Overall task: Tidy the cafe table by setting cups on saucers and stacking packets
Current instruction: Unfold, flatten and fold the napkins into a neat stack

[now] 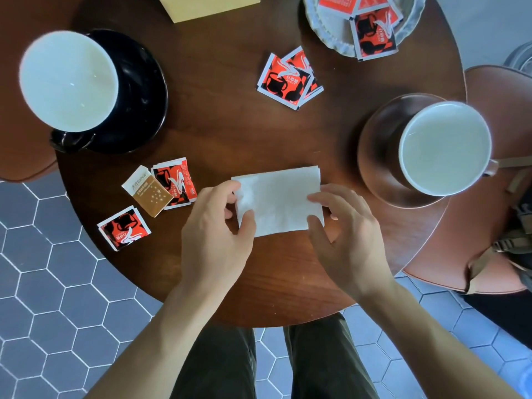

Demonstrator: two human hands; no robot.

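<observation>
Between both hands, folded white napkin.

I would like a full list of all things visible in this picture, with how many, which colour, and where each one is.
table: one, dark brown, round, centre.
black cup: one, white inside, on black saucer, left.
brown cup: one, white inside, on brown saucer, right.
napkin: one, white, folded, front centre.
red packets: two overlapping at centre; one front left; one under the tan packet.
tan packet: one, front left.
dish: one, pale, top right, holds several red packets.
box: one, yellow, top edge.
chair: one, brown, right.
left hand: pinches napkin's left edge.
right hand: pinches napkin's right edge.
</observation>
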